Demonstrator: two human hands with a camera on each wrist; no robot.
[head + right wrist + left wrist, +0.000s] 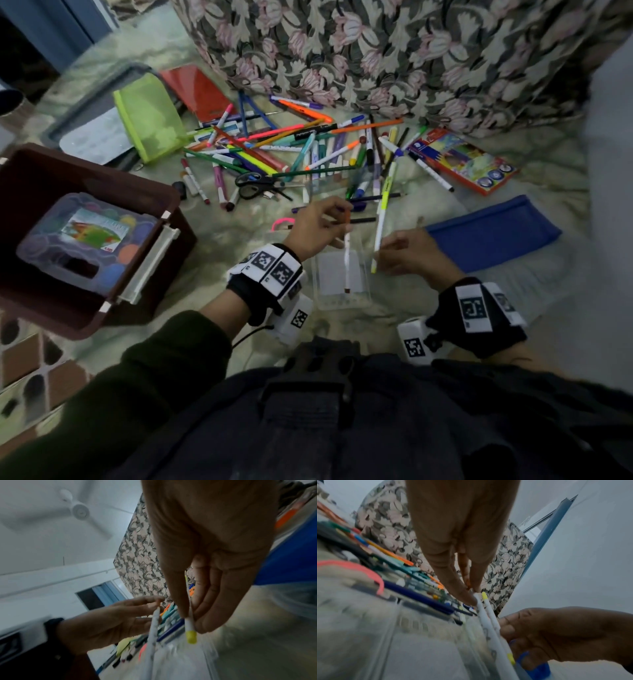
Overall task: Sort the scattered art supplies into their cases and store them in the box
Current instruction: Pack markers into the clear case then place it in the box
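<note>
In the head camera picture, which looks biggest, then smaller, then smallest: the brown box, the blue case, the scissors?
1. brown box, though it sits nearest the camera
2. blue case
3. scissors, clearly smallest

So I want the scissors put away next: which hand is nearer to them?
Left. The left hand holds a marker just below and right of the scissors; the right hand sits farther right, holding a yellow marker.

Dim, bluish indoor light; soft detail throughout.
The head view darkens toward its lower edge and bends at the borders. Both wrist views smear with motion blur near the floor [351, 635], and straight lines curve at their edges.
</note>
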